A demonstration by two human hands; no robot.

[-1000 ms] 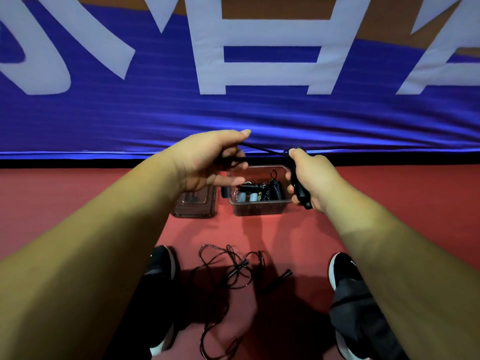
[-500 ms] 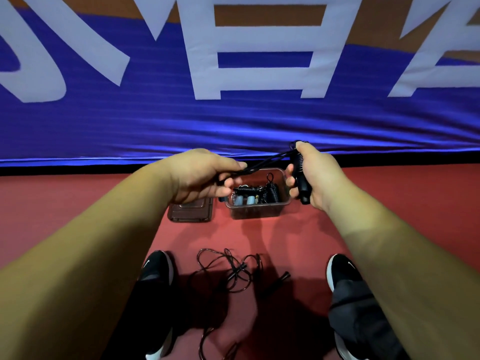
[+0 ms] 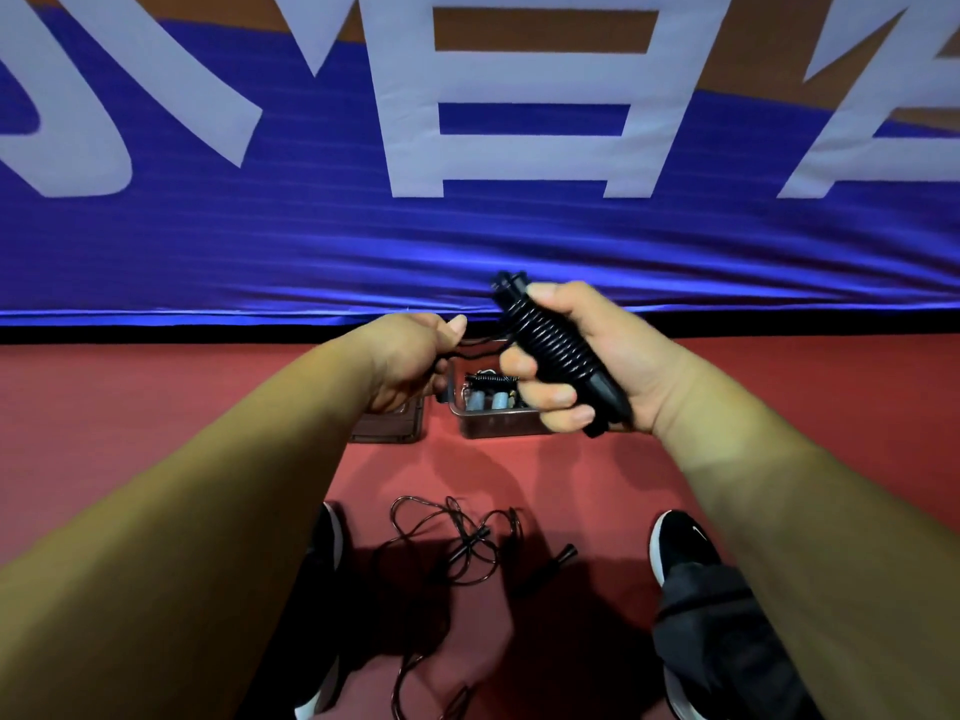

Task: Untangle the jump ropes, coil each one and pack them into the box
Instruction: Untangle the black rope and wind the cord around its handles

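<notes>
Head view: right hand [image 3: 613, 366] grips the coiled jump rope [image 3: 558, 350], slanting top-left to bottom-right; left hand [image 3: 410, 361] pinches its cord [image 3: 475, 344].

The box [image 3: 496, 426] is partly screened by the left hand [image 3: 410, 361], the right hand [image 3: 602, 356] and the wound rope [image 3: 553, 348]. Bare floor [image 3: 493, 475] is left between it and the tangled rope [image 3: 454, 543].

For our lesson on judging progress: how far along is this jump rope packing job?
Done: the box holds a coiled rope. In hand: the right hand grips a second rope, its cord wound round the handles, while the left hand holds the loose cord. Left: packing it, then untangling and coiling the tangled rope on the floor.
</notes>
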